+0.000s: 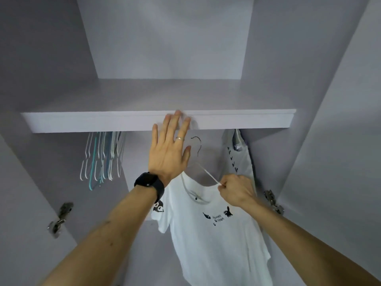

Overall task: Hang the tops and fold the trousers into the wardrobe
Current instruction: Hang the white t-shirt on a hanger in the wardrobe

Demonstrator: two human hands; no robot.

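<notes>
1. The left hand is spread flat with straight fingers and holds nothing. Its fingertips overlap the front edge of the shelf; contact cannot be told.
2. The right hand, lower and apart from the left, is curled tight and pinches one arm of a white hanger.
3. The hanger's metal hook stands just right of the left hand, below the shelf edge.
4. The white T-shirt hangs from the hanger beneath both hands, one shoulder hidden behind the left wrist.
5. Left of the left hand hang empty hangers, their tops hidden by the shelf.
6. Above the right hand hangs a second white top, only partly visible.
</notes>
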